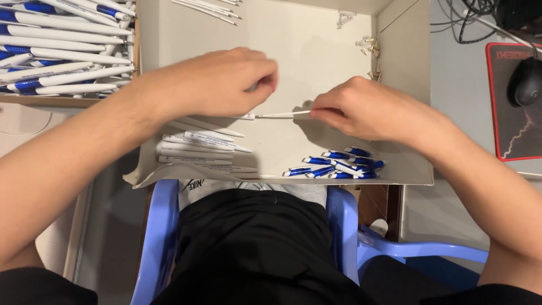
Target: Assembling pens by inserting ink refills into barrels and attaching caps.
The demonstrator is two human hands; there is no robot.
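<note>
I see a thin white pen refill (278,115) held level above the middle of the shallow cardboard tray (316,51). My right hand (361,110) pinches one end of it, fingertips closed on the rod. My left hand (217,82) meets the other end, where a white pen barrel (245,117) peeks out under the fingers; that hand is blurred, and I cannot tell how its fingers grip.

Below the left hand, on the tray floor, lies a row of white pen barrels (197,149). Below the right hand, near the tray's front edge, sits a small heap of blue pen caps (336,165). Small springs (370,48) lie along the tray's far right wall.

Left of the tray, a box of finished blue-and-white pens (62,48). Right of the tray, a black mouse (528,82) on a red-edged mat (508,141). Just in front of the tray, a blue plastic chair (164,237).
</note>
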